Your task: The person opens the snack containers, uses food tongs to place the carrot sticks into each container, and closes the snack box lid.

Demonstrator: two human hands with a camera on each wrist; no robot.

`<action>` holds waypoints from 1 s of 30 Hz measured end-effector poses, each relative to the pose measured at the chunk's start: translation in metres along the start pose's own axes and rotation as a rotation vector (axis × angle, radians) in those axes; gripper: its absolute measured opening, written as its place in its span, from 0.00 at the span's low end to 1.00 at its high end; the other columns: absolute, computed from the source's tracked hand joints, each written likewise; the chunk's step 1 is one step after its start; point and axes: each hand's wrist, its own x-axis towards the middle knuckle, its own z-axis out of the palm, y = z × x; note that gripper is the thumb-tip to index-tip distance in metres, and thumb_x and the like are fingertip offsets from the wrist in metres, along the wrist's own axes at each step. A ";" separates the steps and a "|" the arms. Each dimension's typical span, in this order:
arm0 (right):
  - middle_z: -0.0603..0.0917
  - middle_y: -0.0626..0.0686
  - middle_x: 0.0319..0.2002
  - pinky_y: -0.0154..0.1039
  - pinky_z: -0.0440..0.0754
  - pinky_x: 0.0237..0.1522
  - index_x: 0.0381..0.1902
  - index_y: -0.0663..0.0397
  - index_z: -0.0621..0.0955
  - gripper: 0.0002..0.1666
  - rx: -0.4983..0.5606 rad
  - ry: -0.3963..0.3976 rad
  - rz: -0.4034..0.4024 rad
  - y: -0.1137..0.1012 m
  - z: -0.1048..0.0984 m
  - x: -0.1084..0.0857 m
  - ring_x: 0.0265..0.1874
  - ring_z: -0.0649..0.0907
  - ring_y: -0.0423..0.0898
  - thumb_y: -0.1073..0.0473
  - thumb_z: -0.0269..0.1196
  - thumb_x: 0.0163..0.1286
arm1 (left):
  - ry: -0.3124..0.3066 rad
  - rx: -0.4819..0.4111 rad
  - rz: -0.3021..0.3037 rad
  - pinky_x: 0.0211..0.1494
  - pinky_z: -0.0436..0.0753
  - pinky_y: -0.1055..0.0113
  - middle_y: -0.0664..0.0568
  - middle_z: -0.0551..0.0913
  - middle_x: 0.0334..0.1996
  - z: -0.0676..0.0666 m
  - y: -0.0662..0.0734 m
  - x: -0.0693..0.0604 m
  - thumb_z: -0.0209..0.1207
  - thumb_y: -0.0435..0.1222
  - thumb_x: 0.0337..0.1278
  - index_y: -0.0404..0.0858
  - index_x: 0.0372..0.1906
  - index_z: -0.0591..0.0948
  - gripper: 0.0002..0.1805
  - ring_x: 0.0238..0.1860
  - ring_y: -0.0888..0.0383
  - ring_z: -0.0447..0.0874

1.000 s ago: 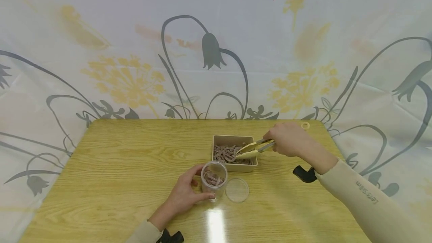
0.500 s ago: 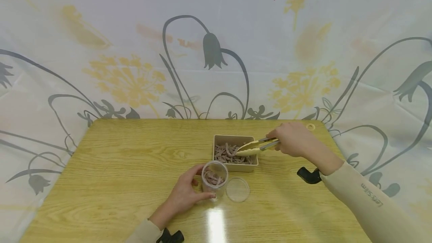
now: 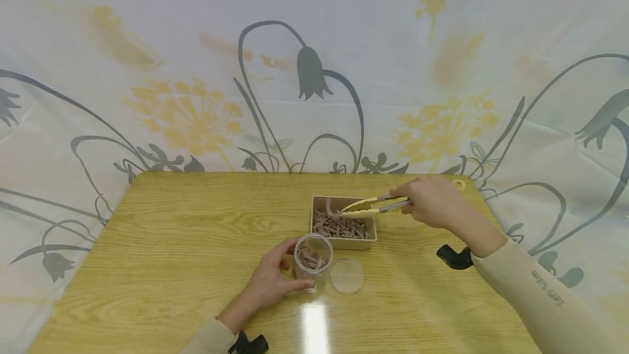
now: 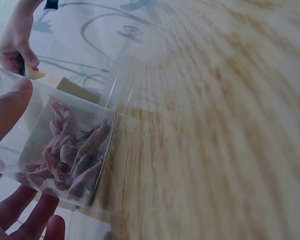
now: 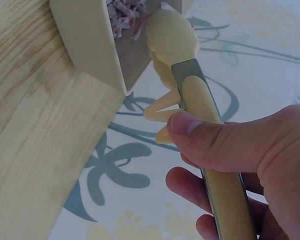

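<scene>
My left hand [image 3: 270,277] grips a clear plastic jar [image 3: 313,261] round its side, thumb in front and fingers behind. Reddish-brown strips [image 4: 72,150] with a whitish dusting lie in the jar's bottom. In my right hand [image 3: 432,201] are metal tongs [image 3: 385,204] with pale yellow tips, held by thumb and fingers. Those tips are over a beige rectangular box [image 3: 344,243] filled partway with similar strips [image 3: 339,228]. At the tips one curved strip [image 3: 328,206] stands up above the pile. The right wrist view hides how the tips meet it.
A clear round lid [image 3: 346,276] lies flat on the wooden table [image 3: 196,234], right of the jar. A small pale ring [image 3: 458,184] sits near the far right corner. A flower-printed cloth [image 3: 196,70] hangs behind the table.
My right hand has drawn the tongs slightly right and up within the box, and a curved strip now rises at their tips. The left hand and jar have stayed in place.
</scene>
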 end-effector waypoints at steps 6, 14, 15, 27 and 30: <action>0.89 0.51 0.35 0.37 0.71 0.17 0.49 0.51 0.88 0.22 0.009 0.028 0.017 0.003 -0.001 -0.004 0.21 0.80 0.42 0.60 0.77 0.54 | 0.005 -0.006 0.003 0.46 0.80 0.64 0.63 0.80 0.52 0.000 0.001 0.000 0.81 0.45 0.33 0.45 0.67 0.74 0.47 0.50 0.60 0.76; 0.89 0.53 0.38 0.34 0.66 0.14 0.49 0.50 0.88 0.21 0.010 0.055 0.021 0.003 -0.009 -0.008 0.17 0.76 0.38 0.59 0.76 0.56 | 0.005 -0.010 0.009 0.46 0.80 0.63 0.61 0.80 0.52 0.000 0.001 0.000 0.81 0.46 0.34 0.45 0.67 0.74 0.47 0.51 0.60 0.76; 0.89 0.53 0.38 0.34 0.66 0.14 0.49 0.50 0.88 0.21 0.011 0.057 0.020 0.003 -0.009 -0.009 0.17 0.76 0.38 0.59 0.76 0.56 | 0.005 -0.010 0.009 0.47 0.80 0.63 0.61 0.80 0.52 0.000 0.001 0.000 0.81 0.47 0.34 0.45 0.67 0.74 0.47 0.51 0.60 0.76; 0.88 0.49 0.30 0.35 0.71 0.17 0.51 0.52 0.87 0.23 0.090 0.091 0.041 0.002 -0.024 -0.016 0.21 0.81 0.39 0.58 0.76 0.56 | 0.000 -0.012 0.010 0.47 0.80 0.63 0.61 0.80 0.53 0.000 -0.001 0.000 0.80 0.48 0.35 0.44 0.67 0.73 0.48 0.51 0.59 0.76; 0.89 0.49 0.32 0.35 0.72 0.17 0.51 0.52 0.87 0.23 0.112 0.108 0.030 0.000 -0.028 -0.019 0.23 0.83 0.40 0.58 0.76 0.55 | -0.002 -0.013 0.004 0.47 0.80 0.63 0.61 0.80 0.53 0.000 0.000 0.000 0.80 0.49 0.35 0.44 0.68 0.73 0.48 0.50 0.60 0.76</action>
